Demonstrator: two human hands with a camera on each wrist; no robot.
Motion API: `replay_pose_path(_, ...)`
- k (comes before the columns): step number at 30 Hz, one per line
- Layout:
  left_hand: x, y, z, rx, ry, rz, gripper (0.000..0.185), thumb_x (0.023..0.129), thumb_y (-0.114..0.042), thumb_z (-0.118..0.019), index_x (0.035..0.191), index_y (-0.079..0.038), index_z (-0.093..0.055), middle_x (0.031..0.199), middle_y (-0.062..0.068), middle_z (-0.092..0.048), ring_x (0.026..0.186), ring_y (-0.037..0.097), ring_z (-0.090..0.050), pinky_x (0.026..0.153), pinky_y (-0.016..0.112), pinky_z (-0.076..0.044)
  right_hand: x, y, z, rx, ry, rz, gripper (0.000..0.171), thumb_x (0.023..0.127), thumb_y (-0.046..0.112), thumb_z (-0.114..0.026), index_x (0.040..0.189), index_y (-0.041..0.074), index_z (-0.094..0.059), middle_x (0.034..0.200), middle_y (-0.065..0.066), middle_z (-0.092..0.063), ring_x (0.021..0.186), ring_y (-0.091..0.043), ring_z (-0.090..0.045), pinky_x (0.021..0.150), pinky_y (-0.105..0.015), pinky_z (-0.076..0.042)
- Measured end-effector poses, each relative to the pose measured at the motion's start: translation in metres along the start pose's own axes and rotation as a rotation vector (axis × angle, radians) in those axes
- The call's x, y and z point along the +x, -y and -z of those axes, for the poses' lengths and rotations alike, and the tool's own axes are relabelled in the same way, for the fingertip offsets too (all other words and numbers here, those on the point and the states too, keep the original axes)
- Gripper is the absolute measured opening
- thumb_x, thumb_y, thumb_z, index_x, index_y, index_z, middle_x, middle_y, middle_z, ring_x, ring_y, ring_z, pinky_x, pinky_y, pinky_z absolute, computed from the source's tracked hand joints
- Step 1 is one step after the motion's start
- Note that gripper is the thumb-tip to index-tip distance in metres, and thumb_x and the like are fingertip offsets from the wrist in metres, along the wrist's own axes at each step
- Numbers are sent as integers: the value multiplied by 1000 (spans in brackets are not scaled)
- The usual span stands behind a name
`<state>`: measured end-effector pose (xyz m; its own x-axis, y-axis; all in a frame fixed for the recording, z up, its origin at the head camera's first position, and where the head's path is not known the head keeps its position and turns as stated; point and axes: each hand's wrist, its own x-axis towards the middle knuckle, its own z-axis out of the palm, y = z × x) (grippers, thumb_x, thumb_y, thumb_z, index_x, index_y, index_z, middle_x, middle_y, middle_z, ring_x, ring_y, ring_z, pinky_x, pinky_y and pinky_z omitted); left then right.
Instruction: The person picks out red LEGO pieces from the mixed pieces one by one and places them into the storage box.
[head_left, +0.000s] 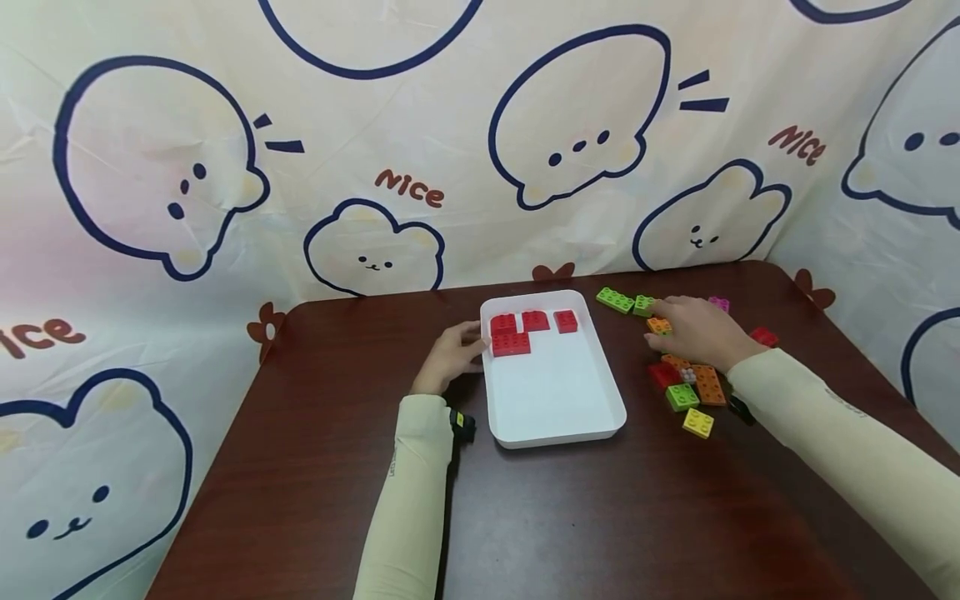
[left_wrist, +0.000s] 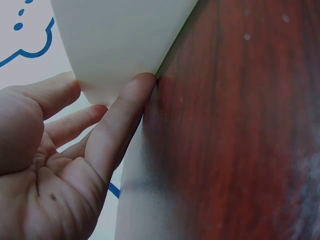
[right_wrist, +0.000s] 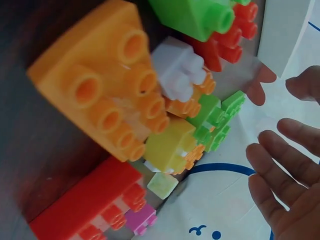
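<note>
a person sits at a dark wooden table (head_left: 315,467). a white tray (head_left: 558,400) lies near the table's far edge, holding four red bricks (head_left: 512,343) along its far end. the left hand (head_left: 450,354) rests against the tray's left rim, fingers straight and relaxed, touching the wall. the right hand (head_left: 693,333), fingers spread and holding nothing, hovers over a scatter of loose bricks (head_left: 693,392) near the far right corner, fingertips beside a small orange brick (head_left: 659,326).
</note>
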<state>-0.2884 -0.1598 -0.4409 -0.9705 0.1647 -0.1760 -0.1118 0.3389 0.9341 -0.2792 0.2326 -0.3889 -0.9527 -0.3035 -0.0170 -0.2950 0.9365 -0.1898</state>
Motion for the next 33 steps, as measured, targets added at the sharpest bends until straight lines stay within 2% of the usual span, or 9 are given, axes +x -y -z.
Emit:
replay_pose_path(7, -1, 0, 0, -6, -4, -6, 54, 102, -14, -64, 151, -6, -45, 135, 20, -56, 112, 34, -65, 84, 41, -61, -8, -1, -3, -50, 71, 25, 52, 92, 37, -74, 131, 3, -66, 131, -26, -62, 118, -46, -58, 97, -66, -48)
replay_pose_path(15, 1, 1, 0, -2, -4, 4, 54, 102, -15, -64, 152, -7, -45, 135, 19, -55, 112, 33, -65, 85, 41, -61, -16, -2, -12, -113, 84, 66, 47, 88, 40, -78, 121, 7, -73, 118, -19, -70, 103, -36, -66, 91, -61, -54)
replay_pose_path(26, 2, 1, -1, 5, -11, 10, 54, 101, -16, -65, 151, -7, -46, 135, 19, -56, 112, 33, -65, 84, 41, -61, -22, -3, -14, -144, 117, 92, 47, 88, 45, -76, 118, 8, -74, 102, -9, -74, 82, -22, -65, 83, -55, -58)
replay_pose_path(33, 2, 2, 0, 7, -12, 9, 54, 101, -16, -64, 151, -8, -46, 135, 18, -56, 112, 33, -65, 84, 41, -61, -29, -2, -17, -154, 148, 82, 49, 88, 47, -76, 118, 9, -72, 98, -6, -74, 82, -22, -65, 80, -54, -59)
